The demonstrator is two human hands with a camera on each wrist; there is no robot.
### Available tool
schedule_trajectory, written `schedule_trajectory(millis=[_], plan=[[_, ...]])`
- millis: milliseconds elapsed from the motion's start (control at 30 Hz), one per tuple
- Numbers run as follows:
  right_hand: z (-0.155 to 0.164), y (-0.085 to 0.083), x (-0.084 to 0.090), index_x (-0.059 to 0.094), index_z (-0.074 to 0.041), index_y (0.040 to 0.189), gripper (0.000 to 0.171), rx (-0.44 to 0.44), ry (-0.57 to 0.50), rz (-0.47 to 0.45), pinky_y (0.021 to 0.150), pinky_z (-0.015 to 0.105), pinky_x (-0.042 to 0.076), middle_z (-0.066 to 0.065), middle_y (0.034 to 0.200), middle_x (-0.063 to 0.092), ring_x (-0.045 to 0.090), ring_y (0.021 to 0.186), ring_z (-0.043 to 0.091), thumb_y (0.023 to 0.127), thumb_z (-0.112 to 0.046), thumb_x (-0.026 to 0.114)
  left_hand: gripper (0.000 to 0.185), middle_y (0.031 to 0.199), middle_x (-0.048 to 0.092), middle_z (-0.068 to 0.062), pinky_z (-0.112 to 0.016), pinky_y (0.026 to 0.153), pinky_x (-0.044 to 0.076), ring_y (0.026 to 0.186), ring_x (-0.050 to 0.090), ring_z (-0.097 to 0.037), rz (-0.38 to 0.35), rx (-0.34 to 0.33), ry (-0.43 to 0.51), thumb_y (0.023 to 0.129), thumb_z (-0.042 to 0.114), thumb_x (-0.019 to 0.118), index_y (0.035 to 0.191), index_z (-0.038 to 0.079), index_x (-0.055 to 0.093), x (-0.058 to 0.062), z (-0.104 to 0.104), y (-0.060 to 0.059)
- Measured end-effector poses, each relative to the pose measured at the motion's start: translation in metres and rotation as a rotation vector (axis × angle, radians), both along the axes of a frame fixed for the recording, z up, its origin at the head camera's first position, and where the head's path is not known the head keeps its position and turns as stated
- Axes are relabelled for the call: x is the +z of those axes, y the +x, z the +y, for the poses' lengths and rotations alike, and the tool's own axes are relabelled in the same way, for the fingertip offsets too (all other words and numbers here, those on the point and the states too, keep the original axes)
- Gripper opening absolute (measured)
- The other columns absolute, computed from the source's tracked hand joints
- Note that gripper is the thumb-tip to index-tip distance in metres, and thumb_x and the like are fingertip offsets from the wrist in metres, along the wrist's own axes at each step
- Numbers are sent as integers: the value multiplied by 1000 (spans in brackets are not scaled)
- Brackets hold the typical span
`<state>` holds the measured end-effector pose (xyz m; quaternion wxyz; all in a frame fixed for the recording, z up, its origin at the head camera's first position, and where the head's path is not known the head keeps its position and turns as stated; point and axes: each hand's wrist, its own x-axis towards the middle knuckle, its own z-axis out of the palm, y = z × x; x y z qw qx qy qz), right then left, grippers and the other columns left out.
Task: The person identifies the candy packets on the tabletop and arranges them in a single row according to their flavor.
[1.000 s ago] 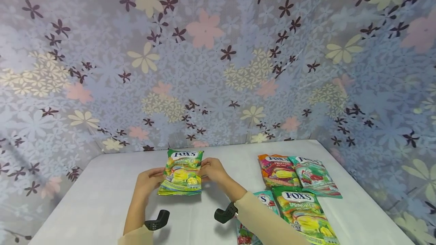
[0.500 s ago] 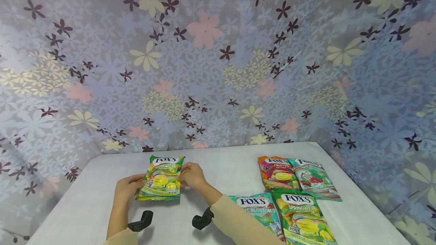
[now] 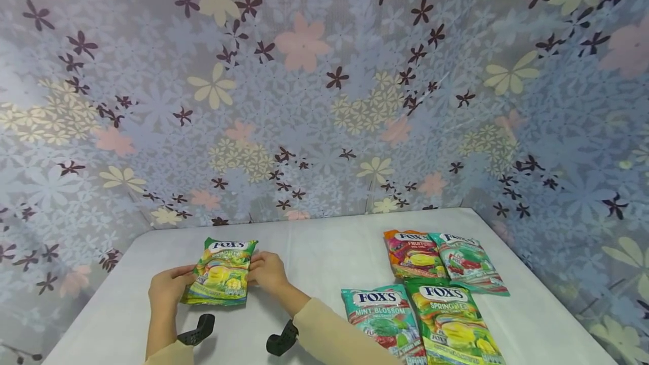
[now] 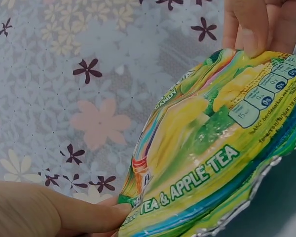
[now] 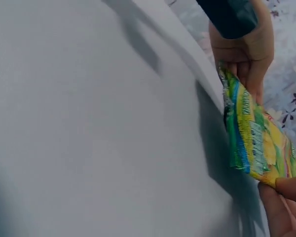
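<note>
A green and yellow bag of Fox's Spring Tea candy [image 3: 220, 275] is held up on the left side of a white-covered bench [image 3: 314, 263], toward its far edge. The bag's printed front is turned to the person, and its top is leaned to the far side. By the left hand [image 3: 169, 286], the bag's left edge is pinched between thumb and fingers; by the right hand [image 3: 271, 272], the right edge is pinched in the same way. In the left wrist view, the words "Tea & Apple Tea" can be read near the crimped lower edge. A shadow is cast on the bench close to the bag, but whether the lower edge is touching the bench cannot be told.

On each wrist a black device [image 3: 198, 331] is worn, and both arms are covered by beige sleeves [image 3: 339, 334].

Well to the right, four more bags are laid close together. On the far side, an orange and red Fruits bag [image 3: 416, 258] is placed left of a pale teal bag [image 3: 469, 263]; on the near side, a teal Mint Blossom bag [image 3: 385, 325] is placed left of a second Spring Tea bag [image 3: 453, 325]. Behind the bench, the space is filled by a flower-patterned backdrop [image 3: 324, 100].
</note>
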<state>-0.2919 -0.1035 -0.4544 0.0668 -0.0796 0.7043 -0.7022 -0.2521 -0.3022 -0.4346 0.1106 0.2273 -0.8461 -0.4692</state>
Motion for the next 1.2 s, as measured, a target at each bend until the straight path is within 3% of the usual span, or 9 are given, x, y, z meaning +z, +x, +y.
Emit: schedule_trajectory(millis=[233, 567, 733, 833, 1200], plan=[[-5, 2, -7, 63, 9, 99, 31, -19, 18, 10, 58, 27, 56, 8, 77, 68, 67, 66, 18, 71, 21, 67, 30, 124, 54, -34, -57, 97, 34, 116, 46, -48, 12, 74, -33, 84, 7, 64, 109, -9, 67, -6, 0, -1], [-9, 5, -8, 62, 12, 113, 40, -20, -21, -26, 63, 28, 57, 9, 84, 70, 69, 73, 21, 74, 19, 67, 29, 123, 54, -33, -58, 99, 31, 118, 44, -50, 40, 105, -49, 83, 6, 62, 109, -8, 67, -12, -3, -2], [-10, 5, -7, 63, 6, 110, 39, -40, 63, 5, 62, 26, 55, 6, 84, 69, 65, 70, 15, 72, 16, 69, 29, 122, 55, -32, -58, 99, 30, 116, 45, -49, 37, 127, -41, 84, 4, 60, 110, -9, 66, -14, -3, -4], [-10, 5, -9, 64, 4, 106, 38, -38, 116, 15, 63, 26, 55, 5, 84, 69, 64, 71, 13, 71, 13, 73, 29, 122, 55, -33, -57, 99, 30, 116, 45, -48, 30, 129, -33, 85, 3, 59, 110, -10, 65, -16, -3, -5], [-10, 6, -12, 65, 4, 107, 39, -6, 142, 24, 66, 25, 54, 3, 84, 68, 63, 72, 11, 70, 8, 76, 27, 122, 55, -33, -58, 97, 32, 115, 46, -48, 7, 110, -43, 87, 5, 58, 109, -9, 66, -18, -2, -3]])
